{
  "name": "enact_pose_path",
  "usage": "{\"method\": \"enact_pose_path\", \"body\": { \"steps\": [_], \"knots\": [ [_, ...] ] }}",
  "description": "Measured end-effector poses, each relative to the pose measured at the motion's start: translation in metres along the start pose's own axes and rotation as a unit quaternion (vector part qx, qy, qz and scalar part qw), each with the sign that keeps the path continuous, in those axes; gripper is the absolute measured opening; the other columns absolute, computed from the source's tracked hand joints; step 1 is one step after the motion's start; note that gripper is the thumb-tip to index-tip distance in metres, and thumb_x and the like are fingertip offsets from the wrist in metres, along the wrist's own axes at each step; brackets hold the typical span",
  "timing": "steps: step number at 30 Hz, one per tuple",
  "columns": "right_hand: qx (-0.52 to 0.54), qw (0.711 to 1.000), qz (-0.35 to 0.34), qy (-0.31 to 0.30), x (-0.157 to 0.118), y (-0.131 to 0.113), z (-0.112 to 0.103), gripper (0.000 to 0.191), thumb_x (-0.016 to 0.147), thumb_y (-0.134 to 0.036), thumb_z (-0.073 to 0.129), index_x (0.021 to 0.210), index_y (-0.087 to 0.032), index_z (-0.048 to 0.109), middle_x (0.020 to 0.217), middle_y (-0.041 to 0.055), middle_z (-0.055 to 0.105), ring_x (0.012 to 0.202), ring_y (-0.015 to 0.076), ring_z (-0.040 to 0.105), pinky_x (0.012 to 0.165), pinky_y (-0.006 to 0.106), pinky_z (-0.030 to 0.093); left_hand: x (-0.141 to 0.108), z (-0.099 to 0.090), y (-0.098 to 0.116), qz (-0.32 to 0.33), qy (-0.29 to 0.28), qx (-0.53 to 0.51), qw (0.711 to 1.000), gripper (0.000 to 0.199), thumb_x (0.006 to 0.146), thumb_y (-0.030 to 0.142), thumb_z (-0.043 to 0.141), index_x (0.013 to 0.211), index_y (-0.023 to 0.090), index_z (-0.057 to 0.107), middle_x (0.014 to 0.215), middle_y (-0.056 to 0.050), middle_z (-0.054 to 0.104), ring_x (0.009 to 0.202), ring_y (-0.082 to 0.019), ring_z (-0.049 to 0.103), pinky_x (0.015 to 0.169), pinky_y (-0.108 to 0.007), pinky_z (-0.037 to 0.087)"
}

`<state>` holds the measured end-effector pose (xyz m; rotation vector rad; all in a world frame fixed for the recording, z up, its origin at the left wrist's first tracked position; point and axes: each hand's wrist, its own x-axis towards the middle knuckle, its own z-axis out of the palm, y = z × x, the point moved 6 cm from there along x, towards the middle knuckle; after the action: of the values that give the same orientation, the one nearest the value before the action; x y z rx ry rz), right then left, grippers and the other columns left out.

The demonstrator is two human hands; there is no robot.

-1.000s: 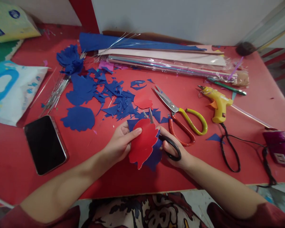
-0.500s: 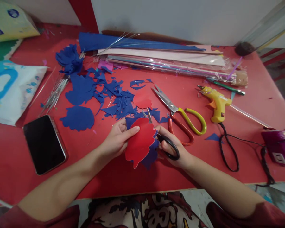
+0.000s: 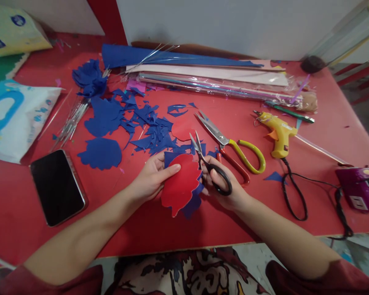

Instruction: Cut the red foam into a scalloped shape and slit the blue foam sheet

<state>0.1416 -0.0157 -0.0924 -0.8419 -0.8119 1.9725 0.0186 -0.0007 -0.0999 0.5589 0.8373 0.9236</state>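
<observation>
My left hand (image 3: 152,176) pinches a red petal-shaped template (image 3: 178,184) with its thumb on top. Beneath the template lies a blue foam sheet (image 3: 193,206), whose edge shows at the right and top left. In my right hand (image 3: 226,186) are small black-handled scissors (image 3: 220,179), their blades slightly apart and pointing away from me at the template's upper right edge. Beyond the hands are a second red template (image 3: 182,129) and many blue scraps (image 3: 156,131). Two cut blue petal pieces (image 3: 101,153) rest to the left.
Large scissors (image 3: 223,141) with yellow and red handles lie right of centre. Farther right are a yellow glue gun (image 3: 276,133) with its cord and a purple power socket (image 3: 356,190). At left are a phone (image 3: 58,186), a wipes pack (image 3: 21,119) and wires (image 3: 72,123).
My right hand has lifted and turned the small scissors, so their blades now show above the template's edge. My left hand and the template have barely moved.
</observation>
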Motion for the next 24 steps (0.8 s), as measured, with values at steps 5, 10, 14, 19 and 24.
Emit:
{"method": "enact_pose_path", "body": {
  "steps": [5,10,14,19,24],
  "knots": [
    [-0.056,0.996,-0.013,0.061,0.001,-0.005,-0.009,0.047,0.057,-0.038,0.08,0.086,-0.021,0.047,0.066,-0.0067,0.049,0.05,0.0046,0.044,0.047,0.018,0.036,-0.001,0.005,-0.004,-0.041,-0.074,0.149,0.985,0.026,0.064,0.026,0.075,0.079,0.015,0.056,0.069,0.0,0.067,0.063,-0.013,0.063,0.064,-0.023,0.05],
    [-0.127,0.99,-0.006,0.056,0.002,-0.006,-0.011,0.045,0.058,-0.021,0.078,0.087,-0.022,0.044,0.072,-0.0049,0.055,0.057,0.0066,0.049,0.055,0.021,0.04,-0.005,0.011,-0.004,-0.054,-0.119,0.271,0.954,0.024,0.073,0.023,0.065,0.091,0.017,0.049,0.072,0.002,0.063,0.061,-0.01,0.061,0.054,-0.018,0.045],
    [-0.167,0.984,0.007,0.053,0.002,-0.005,-0.012,0.046,0.056,-0.014,0.073,0.086,-0.023,0.039,0.076,-0.0036,0.058,0.053,0.0057,0.046,0.048,0.019,0.036,-0.005,0.01,-0.003,-0.033,-0.122,0.36,0.924,0.026,0.076,0.022,0.059,0.099,0.018,0.046,0.067,0.005,0.057,0.05,-0.006,0.051,0.046,-0.017,0.038],
    [-0.221,0.972,-0.044,0.071,0.002,-0.011,-0.01,0.039,0.057,-0.013,0.066,0.083,-0.023,0.038,0.069,-0.0057,0.052,0.052,0.0053,0.043,0.046,0.017,0.035,-0.004,0.006,-0.003,-0.018,-0.084,0.376,0.923,0.024,0.074,0.026,0.06,0.093,0.018,0.047,0.079,0.0,0.058,0.065,-0.01,0.056,0.059,-0.02,0.043],
    [-0.257,0.939,-0.178,0.144,-0.005,-0.024,-0.011,0.037,0.059,-0.014,0.067,0.083,-0.025,0.041,0.067,-0.006,0.045,0.06,0.0082,0.05,0.048,0.018,0.038,-0.004,0.0,-0.008,-0.05,-0.013,0.294,0.954,0.032,0.068,0.03,0.068,0.087,0.017,0.047,0.078,-0.001,0.062,0.071,-0.014,0.06,0.065,-0.025,0.047]
  ]
}}
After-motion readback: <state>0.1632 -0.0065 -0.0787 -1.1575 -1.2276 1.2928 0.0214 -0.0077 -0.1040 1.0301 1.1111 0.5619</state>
